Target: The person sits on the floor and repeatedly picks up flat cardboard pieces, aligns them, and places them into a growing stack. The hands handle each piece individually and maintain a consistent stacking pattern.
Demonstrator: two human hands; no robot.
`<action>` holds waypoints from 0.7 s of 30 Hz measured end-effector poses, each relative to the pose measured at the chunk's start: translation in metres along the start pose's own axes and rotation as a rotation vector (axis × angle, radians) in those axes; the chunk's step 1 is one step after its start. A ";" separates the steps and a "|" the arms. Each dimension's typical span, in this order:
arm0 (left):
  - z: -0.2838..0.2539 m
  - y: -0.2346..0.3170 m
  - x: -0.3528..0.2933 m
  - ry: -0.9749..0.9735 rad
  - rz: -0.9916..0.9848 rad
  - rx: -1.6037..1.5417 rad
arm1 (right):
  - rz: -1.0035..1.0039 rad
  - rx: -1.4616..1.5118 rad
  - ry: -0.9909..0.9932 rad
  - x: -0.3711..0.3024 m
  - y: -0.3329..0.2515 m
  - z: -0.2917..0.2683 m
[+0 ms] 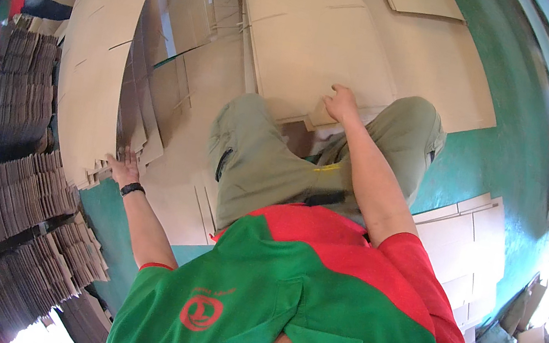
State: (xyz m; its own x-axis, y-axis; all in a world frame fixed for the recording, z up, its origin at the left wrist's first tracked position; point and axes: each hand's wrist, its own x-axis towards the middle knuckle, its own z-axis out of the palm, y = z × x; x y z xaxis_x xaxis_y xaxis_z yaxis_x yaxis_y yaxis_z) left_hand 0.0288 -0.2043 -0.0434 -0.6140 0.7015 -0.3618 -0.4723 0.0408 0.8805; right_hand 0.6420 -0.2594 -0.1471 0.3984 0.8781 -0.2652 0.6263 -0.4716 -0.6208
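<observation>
On the left, my left hand (124,169), with a dark band on its wrist, is at the near corner of a long brown cardboard sheet (97,53). Its thumb lies over the corner and its fingers are along the side edge. My right hand (343,104) rests on another wide cardboard sheet (322,44) in front of my knees. Its fingers are slightly bent and apart, with nothing seen in them. Between the two sheets lie more flat cardboard pieces (189,80), some overlapping, with dark gaps and slits.
Tall stacks of cardboard (8,195) stand along the left. Pale cut pieces (467,236) lie at my right on the green floor (520,116). Clutter (511,342) sits at the lower right. Another person (41,0) is at the far left.
</observation>
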 end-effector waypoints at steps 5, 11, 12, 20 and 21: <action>0.023 0.000 -0.012 -0.033 0.060 -0.006 | -0.053 -0.005 -0.094 -0.005 -0.011 -0.007; 0.072 0.001 -0.087 -0.294 0.005 0.104 | -0.185 0.339 -0.269 -0.028 -0.052 -0.024; 0.081 0.000 -0.102 -0.340 -0.085 0.172 | -0.204 0.430 -0.321 -0.036 -0.065 -0.026; 0.170 -0.120 -0.256 -0.787 -0.328 0.089 | -0.045 1.227 -0.813 -0.086 -0.162 -0.019; 0.181 -0.130 -0.267 -0.790 -0.364 0.139 | -0.028 1.242 -0.780 -0.084 -0.166 -0.022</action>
State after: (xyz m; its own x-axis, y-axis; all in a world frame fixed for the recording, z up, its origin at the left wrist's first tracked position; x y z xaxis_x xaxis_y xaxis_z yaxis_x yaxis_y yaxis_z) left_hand 0.3684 -0.2687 -0.0057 0.2007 0.9131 -0.3550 -0.4404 0.4078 0.7999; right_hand 0.5192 -0.2568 -0.0059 -0.3122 0.8962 -0.3153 -0.5002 -0.4372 -0.7474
